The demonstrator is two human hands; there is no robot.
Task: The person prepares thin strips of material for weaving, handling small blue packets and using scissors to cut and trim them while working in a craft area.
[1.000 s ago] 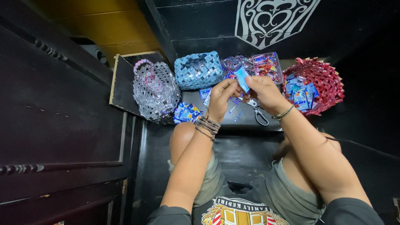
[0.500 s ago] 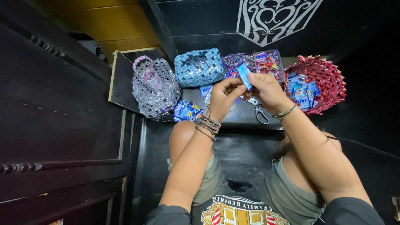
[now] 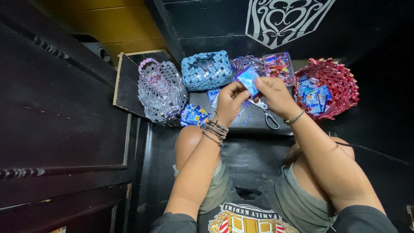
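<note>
Seated on the floor, knees up, facing a low dark board (image 3: 129,86) strewn with woven wrapper craft. Left hand (image 3: 228,101) and right hand (image 3: 276,95) raised together over the board, both pinching one small blue wrapper strip (image 3: 249,80) between thumb and fingertips, fingers pressed onto it from either side as if folding or creasing. Directly beneath the strip, on the board: scissors (image 3: 267,114) lying flat, unused just now, with scattered blue scraps (image 3: 194,115) left of them. Behind the strip, a blue woven basket (image 3: 206,70), apparently finished; left of that, a silvery pink woven bag (image 3: 161,90) with a handle, also looking complete. Right of the strip, a clear tray (image 3: 279,67) of red and blue wrappers, then a red woven basket (image 3: 334,84) holding more blue sachets (image 3: 312,95). Judging from this: several pieces already woven, plenty of raw wrappers left, the held strip only one small link toward a further piece. Hard to tell how many folds the strip already carries.
</note>
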